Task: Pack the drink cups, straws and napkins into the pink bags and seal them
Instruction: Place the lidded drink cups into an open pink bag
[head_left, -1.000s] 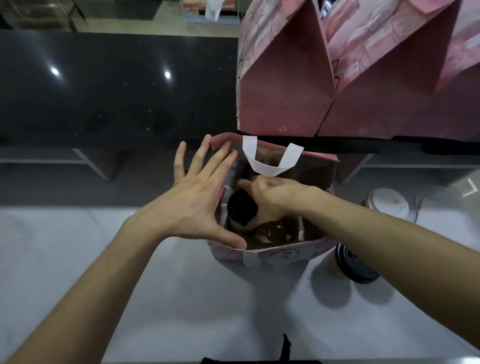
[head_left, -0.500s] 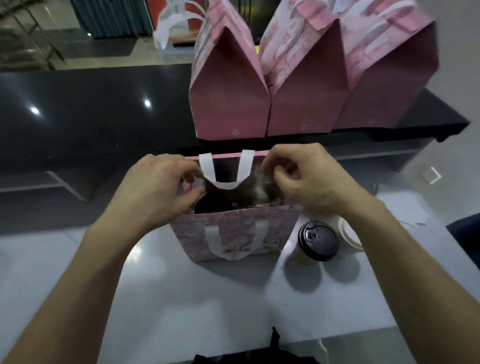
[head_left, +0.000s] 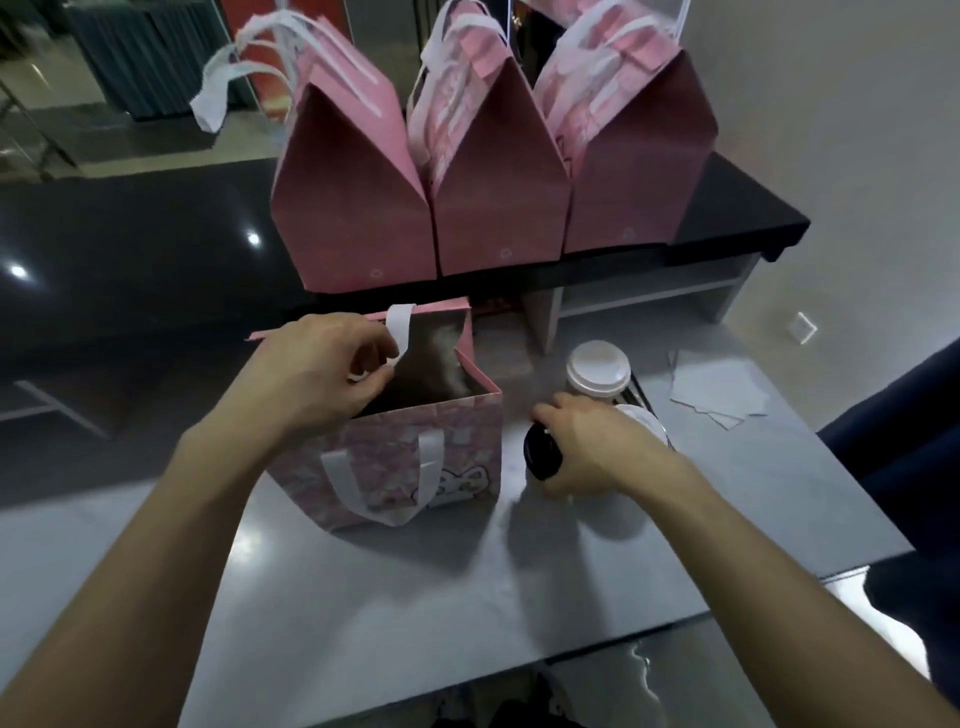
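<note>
At frame centre our left hand (head_left: 317, 374) pinches the white handle (head_left: 400, 332) of the open pink bag (head_left: 415, 457) on the tabletop (head_left: 467, 597) — just right, our right hand (head_left: 597, 452) curls round the black-lidded cup (head_left: 540, 452).

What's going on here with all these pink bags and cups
A person is packing drinks into an open pink bag on the grey table. The left hand holds the bag's rim by its white handle, while the right hand grips a black-lidded cup beside the bag. A white-lidded cup stands behind it, and three closed pink bags wait on the dark counter.
</note>
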